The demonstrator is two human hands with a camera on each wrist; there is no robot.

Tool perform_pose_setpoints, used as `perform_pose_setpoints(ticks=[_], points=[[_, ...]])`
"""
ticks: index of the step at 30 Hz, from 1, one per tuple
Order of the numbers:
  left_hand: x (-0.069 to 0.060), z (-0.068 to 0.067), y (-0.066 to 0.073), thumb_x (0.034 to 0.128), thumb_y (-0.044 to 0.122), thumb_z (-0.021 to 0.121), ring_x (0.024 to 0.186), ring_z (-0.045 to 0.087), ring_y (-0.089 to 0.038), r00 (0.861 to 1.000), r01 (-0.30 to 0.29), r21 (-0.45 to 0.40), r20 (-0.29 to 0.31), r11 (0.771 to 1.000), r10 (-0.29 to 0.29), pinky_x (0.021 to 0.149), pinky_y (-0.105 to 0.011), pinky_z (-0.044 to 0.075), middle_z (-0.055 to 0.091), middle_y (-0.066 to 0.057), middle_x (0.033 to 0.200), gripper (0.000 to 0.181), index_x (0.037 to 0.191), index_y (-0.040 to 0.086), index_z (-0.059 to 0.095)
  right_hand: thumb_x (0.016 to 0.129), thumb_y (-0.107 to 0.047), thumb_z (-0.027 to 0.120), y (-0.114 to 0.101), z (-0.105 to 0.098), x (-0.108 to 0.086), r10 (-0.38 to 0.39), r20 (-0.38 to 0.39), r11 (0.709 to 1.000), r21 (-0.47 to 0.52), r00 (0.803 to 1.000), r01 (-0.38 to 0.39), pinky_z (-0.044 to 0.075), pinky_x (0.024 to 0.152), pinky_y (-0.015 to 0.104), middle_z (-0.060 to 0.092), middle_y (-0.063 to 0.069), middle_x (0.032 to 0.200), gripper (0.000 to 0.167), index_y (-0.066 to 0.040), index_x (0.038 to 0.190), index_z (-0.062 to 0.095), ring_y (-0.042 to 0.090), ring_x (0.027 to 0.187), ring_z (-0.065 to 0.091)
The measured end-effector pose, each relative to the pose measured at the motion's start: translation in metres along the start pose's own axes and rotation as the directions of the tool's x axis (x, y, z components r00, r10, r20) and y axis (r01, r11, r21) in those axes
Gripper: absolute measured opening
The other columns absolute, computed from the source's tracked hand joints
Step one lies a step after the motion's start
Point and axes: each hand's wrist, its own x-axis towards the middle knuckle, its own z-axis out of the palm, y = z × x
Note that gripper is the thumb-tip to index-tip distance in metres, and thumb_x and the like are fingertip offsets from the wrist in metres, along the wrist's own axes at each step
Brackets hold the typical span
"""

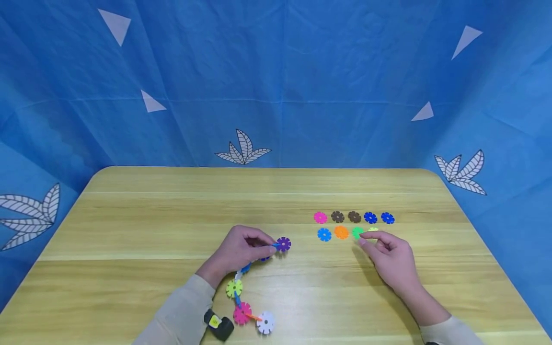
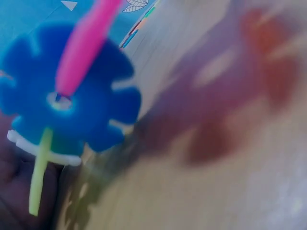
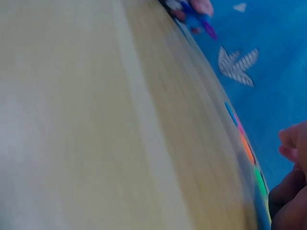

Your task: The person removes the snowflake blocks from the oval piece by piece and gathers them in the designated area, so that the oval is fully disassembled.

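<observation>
Blue cloth backdrop point(image 1: 276, 57) fills the far side; on it we count four pale triangles point(image 1: 115, 26) and three leaf prints point(image 1: 244, 146). Wooden bench point(image 1: 129, 215) in front, carrying everything. Two pale sleeves point(image 1: 177, 311) come in from the near side, with two bare hands: left hand point(image 1: 241, 249), right hand point(image 1: 394, 263).

One chain point(image 1: 230, 289) of slotted discs curves from the left hand down to the near side. At least nine discs show in it; part is hidden by the hand, so we can't give a full count. Purple disc point(image 1: 280, 244) at its far right end, white disc point(image 1: 261, 323) at its near end. One black device point(image 1: 219, 326) on the left wrist.

Nine loose discs in two rows, right of centre. Far row, five: one pink point(image 1: 316, 218), two brown point(image 1: 334, 217), two dark blue point(image 1: 367, 218). Near row, four: one light blue point(image 1: 321, 235), one orange point(image 1: 338, 233), one green point(image 1: 356, 232), one yellow-green point(image 1: 373, 229) partly behind the right hand.

Left fingers: pinching the chain just beside the purple disc. Right fingers: narrow gap, at the green disc's right edge; contact we can't tell.
</observation>
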Motion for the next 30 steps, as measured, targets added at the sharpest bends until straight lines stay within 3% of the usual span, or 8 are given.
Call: perform_pose_setpoints(ticks=[4, 10, 15, 22, 30], points=[[0.000, -0.001, -0.001, 0.0849, 0.022, 0.082, 0.075, 0.065, -0.021, 1.000, -0.002, 0.024, -0.023, 1.000, 0.003, 0.068, -0.033, 0.054, 0.072, 0.003, 0.086, 0.010, 0.093, 0.017, 0.079, 0.087, -0.011, 0.079, -0.009, 0.013, -0.006, -0.046, 0.052, 0.997, 0.059, 0.998, 0.043, 0.036, 0.050, 0.029, 0.030, -0.003, 0.053, 0.012, -0.006, 0.097, 0.076, 0.007, 0.045, 0.029], [0.000, -0.001, -0.002, 0.0817, 0.011, 0.084, 0.076, 0.063, -0.018, 0.998, -0.054, 0.027, -0.033, 0.998, 0.054, 0.067, -0.029, 0.052, 0.072, 0.002, 0.088, 0.011, 0.091, 0.011, 0.079, 0.086, -0.008, 0.080, -0.019, 0.032, -0.012, -0.086, 0.107, 0.987, 0.143, 0.990, 0.071, 0.036, 0.049, 0.028, 0.030, -0.004, 0.054, 0.010, -0.008, 0.095, 0.076, 0.006, 0.047, 0.030], [0.000, 0.002, 0.003, 0.0816, 0.001, 0.081, 0.075, 0.061, -0.015, 0.998, -0.066, 0.036, -0.020, 0.997, 0.066, 0.065, -0.026, 0.050, 0.073, -0.005, 0.089, 0.010, 0.090, 0.004, 0.079, 0.082, -0.008, 0.083, -0.027, 0.045, -0.016, -0.138, 0.158, 0.976, 0.188, 0.978, 0.107, 0.035, 0.047, 0.026, 0.032, -0.004, 0.056, 0.018, -0.009, 0.098, 0.076, 0.005, 0.049, 0.030], [-0.008, 0.001, 0.035, 0.0822, -0.005, 0.077, 0.074, 0.060, -0.014, 0.998, -0.068, 0.025, 0.007, 0.997, 0.067, 0.065, -0.025, 0.049, 0.072, -0.013, 0.089, 0.007, 0.089, -0.003, 0.076, 0.076, -0.006, 0.086, -0.050, 0.065, -0.016, -0.183, 0.252, 0.971, 0.198, 0.950, 0.134, 0.037, 0.052, 0.024, 0.033, -0.007, 0.057, 0.032, -0.005, 0.106, 0.074, 0.004, 0.051, 0.030], [-0.008, -0.001, 0.037, 0.0807, -0.007, 0.077, 0.075, 0.061, -0.013, 0.996, -0.084, 0.020, 0.030, 0.996, 0.083, 0.067, -0.026, 0.050, 0.072, -0.009, 0.089, 0.009, 0.088, -0.002, 0.077, 0.073, -0.022, 0.091, -0.053, 0.092, -0.004, -0.224, 0.358, 0.971, 0.161, 0.907, 0.176, 0.041, 0.060, 0.028, 0.033, -0.010, 0.057, 0.047, -0.012, 0.115, 0.073, 0.005, 0.054, 0.031]])
